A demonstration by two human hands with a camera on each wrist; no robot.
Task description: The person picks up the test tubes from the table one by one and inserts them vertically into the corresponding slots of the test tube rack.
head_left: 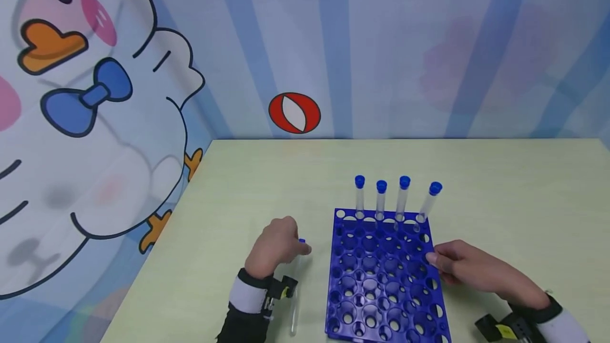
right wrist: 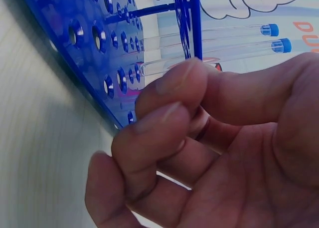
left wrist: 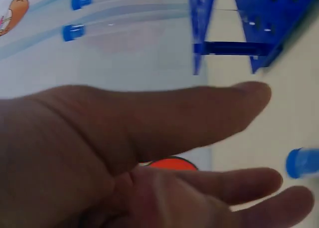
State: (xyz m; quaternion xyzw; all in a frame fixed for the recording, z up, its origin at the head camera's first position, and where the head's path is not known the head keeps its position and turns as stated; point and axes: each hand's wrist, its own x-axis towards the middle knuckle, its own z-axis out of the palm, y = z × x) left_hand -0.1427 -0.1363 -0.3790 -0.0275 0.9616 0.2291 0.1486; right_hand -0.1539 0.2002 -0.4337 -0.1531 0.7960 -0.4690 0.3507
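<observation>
A blue test tube rack [head_left: 381,279] stands on the table, and several clear test tubes with blue caps [head_left: 404,182] are upright or slightly tilted in its far row. My right hand [head_left: 469,269] grips the rack's right edge; in the right wrist view the thumb [right wrist: 174,83] lies against the edge of the top plate. Left of the rack, a capped test tube [head_left: 294,311] lies on the table. Over its capped end is my left hand [head_left: 278,245]. The left wrist view shows the thumb and fingers spread, apart from the blue cap [left wrist: 303,163].
The pale table [head_left: 524,195] meets a blue striped backdrop [head_left: 381,57] at its far edge. On the left, a panel with a cartoon duck [head_left: 119,173] borders the table.
</observation>
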